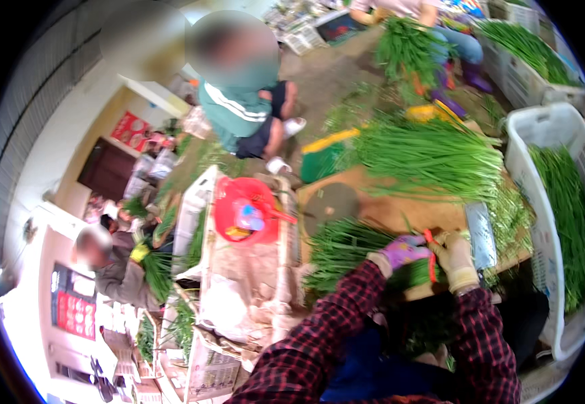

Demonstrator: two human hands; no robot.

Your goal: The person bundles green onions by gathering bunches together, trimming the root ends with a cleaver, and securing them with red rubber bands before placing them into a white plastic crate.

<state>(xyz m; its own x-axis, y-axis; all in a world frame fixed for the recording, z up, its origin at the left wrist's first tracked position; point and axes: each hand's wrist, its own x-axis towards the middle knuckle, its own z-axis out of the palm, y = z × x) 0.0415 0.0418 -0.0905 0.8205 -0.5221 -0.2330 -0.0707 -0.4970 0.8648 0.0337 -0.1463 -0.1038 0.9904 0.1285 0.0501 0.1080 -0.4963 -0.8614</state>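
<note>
A bunch of long green leaves, like garlic chives [348, 247], lies on the wooden board [418, 214] before me, with a red tie [432, 265] around its cut end. My left hand [402, 251], in a purple patterned glove, rests over the bunch with its fingers at the tie. From the other side, my right hand [455, 258] in a cream glove pinches the tie's upper part. Just right of that hand lies a broad-bladed knife [480, 235], blade flat on the board. A larger loose heap of chives [428, 156] covers the board's far side.
Right of the board stands a white plastic crate [519, 146] holding chives. Trimmings [512, 222] litter the board's right edge. To the left, a red basin [226, 202] holds small items beside brown sacking [252, 257]. Co-workers sit nearby, one holding a leafy bunch [406, 50].
</note>
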